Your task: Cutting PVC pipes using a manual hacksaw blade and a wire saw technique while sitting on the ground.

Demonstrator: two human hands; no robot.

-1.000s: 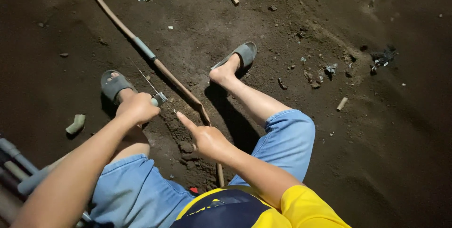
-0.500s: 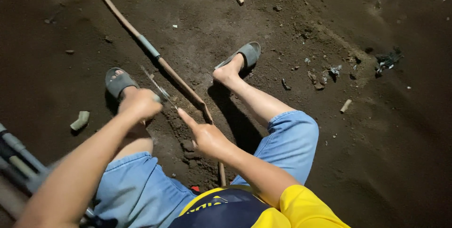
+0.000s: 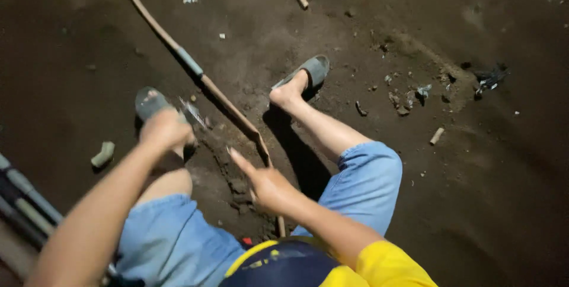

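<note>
I look down at my own legs in blue shorts, squatting over dark soil. My left hand (image 3: pixel 166 130) is closed around a thin metal tool (image 3: pixel 192 112) whose blurred tip points at the ground beside a long brown pipe (image 3: pixel 225 100). My right hand (image 3: pixel 264 183) hovers over a patch of loosened soil clods (image 3: pixel 237 189), forefinger stretched out, other fingers loosely spread, holding nothing. The pipe runs from the top left down between my feet and has a grey sleeve (image 3: pixel 189 62) partway along.
Grey sandals are on both feet (image 3: pixel 311 71) (image 3: pixel 148 100). Small pipe offcuts (image 3: pixel 104 154) (image 3: pixel 437 136) and debris (image 3: pixel 415 94) lie scattered on the soil. Grey pipes (image 3: pixel 24 195) lie at the lower left edge.
My left hand with the tool has moved slightly and the tool tip now blurs. The right hand has stayed over the loosened soil, finger still pointing.
</note>
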